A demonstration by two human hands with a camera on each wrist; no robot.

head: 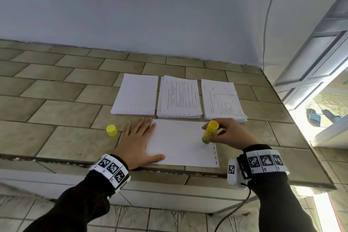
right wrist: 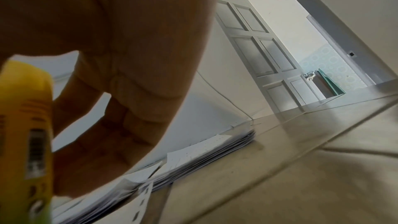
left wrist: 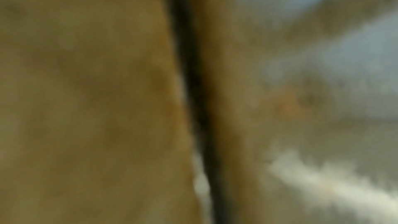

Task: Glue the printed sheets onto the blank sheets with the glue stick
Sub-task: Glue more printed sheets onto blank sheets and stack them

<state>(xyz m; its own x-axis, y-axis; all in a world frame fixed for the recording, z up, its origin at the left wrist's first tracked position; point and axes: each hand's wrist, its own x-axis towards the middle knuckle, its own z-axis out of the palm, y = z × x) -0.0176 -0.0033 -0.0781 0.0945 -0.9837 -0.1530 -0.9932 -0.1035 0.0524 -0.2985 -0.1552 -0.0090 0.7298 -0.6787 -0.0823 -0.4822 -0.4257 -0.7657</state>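
A single blank sheet (head: pixel 180 143) lies on the tiled counter near its front edge. My left hand (head: pixel 138 141) lies flat on the sheet's left side, fingers straight and spread. My right hand (head: pixel 224 133) grips the yellow glue stick (head: pixel 209 131), which stands tip-down on the sheet's right part. In the right wrist view the glue stick (right wrist: pixel 25 134) fills the left edge beside my curled fingers (right wrist: pixel 120 125). The yellow cap (head: pixel 111 130) stands on the counter left of my left hand. The left wrist view is a blur.
Three paper stacks lie behind the sheet: a blank stack (head: pixel 136 94) at left, a printed stack (head: pixel 179 98) in the middle, another printed stack (head: pixel 222 100) at right. The counter's front edge (head: pixel 169 170) runs under my wrists. An open door (head: pixel 320 58) stands at right.
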